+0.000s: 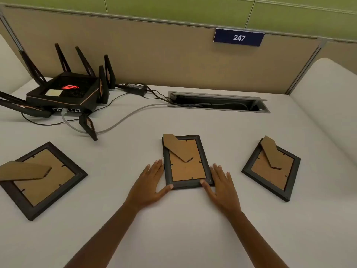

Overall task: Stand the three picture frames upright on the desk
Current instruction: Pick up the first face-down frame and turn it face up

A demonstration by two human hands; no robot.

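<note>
Three dark picture frames lie face down on the white desk (183,229), brown backs and cardboard stands up. The left frame (41,179) is near the desk's left side, the middle frame (186,167) straight ahead, the right frame (271,169) turned diagonally. My left hand (149,185) rests flat beside the middle frame's left edge, its thumb touching the near left corner. My right hand (220,185) lies flat along the right edge, with its thumb on the near right corner. Both hands have spread fingers and grip nothing.
A black router (63,91) with several antennas sits at the back left, with cables (123,118) and a power adapter (134,88) trailing to an open cable slot (218,103). A beige partition with a "247" sign (239,37) stands behind.
</note>
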